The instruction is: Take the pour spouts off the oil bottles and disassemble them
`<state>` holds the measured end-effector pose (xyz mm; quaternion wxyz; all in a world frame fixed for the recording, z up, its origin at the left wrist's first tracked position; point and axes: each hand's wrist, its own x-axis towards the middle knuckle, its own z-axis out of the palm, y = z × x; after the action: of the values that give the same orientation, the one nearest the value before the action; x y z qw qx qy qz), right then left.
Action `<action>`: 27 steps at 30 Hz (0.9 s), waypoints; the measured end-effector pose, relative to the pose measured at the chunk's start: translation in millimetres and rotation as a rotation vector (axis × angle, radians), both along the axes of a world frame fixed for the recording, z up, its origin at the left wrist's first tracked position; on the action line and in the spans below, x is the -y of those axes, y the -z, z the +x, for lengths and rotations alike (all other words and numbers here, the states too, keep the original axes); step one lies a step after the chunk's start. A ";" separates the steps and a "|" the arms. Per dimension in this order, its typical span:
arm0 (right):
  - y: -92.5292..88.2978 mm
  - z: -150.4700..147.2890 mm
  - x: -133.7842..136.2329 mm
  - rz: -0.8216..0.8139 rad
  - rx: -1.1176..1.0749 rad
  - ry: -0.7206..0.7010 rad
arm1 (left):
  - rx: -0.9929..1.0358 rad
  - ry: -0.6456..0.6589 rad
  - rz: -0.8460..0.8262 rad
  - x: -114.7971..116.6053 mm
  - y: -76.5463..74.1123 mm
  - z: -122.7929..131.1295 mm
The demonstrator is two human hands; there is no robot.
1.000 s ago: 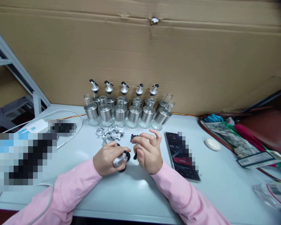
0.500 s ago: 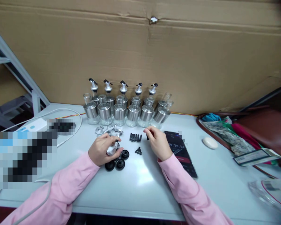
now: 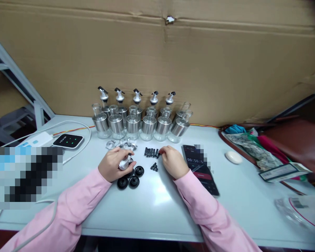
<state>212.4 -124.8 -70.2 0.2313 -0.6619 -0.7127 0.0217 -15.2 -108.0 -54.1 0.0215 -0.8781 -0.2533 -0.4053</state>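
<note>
My left hand [image 3: 112,162] is closed around a silver pourer top [image 3: 124,163] with a small black part at its tip. Below it lie several round black stoppers [image 3: 133,181]. Thumb and fingers of my right hand [image 3: 173,162] pinch a short black stick-like piece [image 3: 158,154] at the right end of a row of similar black pieces [image 3: 150,152]. A cluster of tiny black rings [image 3: 154,167] lies nearer to me. Loose silver pourer parts [image 3: 123,143] sit beyond my left hand.
Glass bottles with metal bands [image 3: 149,124] stand at the back, several with pourers [image 3: 137,95]. A phone running a timer [image 3: 201,171] lies right, near a white oval object [image 3: 233,157]. Left are a small white device [image 3: 68,141], power strip [image 3: 34,141] and cables.
My right hand has moved left with the small black piece, to the end of the row. My left hand keeps hold of the pourer top. The view has shifted slightly.
</note>
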 end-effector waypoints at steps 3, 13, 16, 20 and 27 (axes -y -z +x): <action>1.5 0.0 0.3 0.001 0.025 -0.009 | -0.014 0.014 -0.016 -0.6 1.3 -0.5; 0.2 -4.4 2.0 -0.020 0.046 -0.046 | 0.044 0.022 -0.076 -0.7 5.9 -0.2; -1.9 -7.3 3.1 -0.044 0.035 -0.048 | 0.026 0.078 -0.101 -2.5 8.4 -0.2; -1.6 -9.2 3.5 -0.048 0.009 -0.074 | -0.004 0.104 -0.171 -2.8 8.5 0.3; -2.6 -9.4 4.1 -0.050 -0.032 -0.102 | 0.013 0.187 -0.176 0.7 2.7 1.9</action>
<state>203.0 -128.9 -67.6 0.2245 -0.6300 -0.7409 0.0617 -13.3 -108.7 -56.8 -0.0951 -0.8937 -0.2052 -0.3874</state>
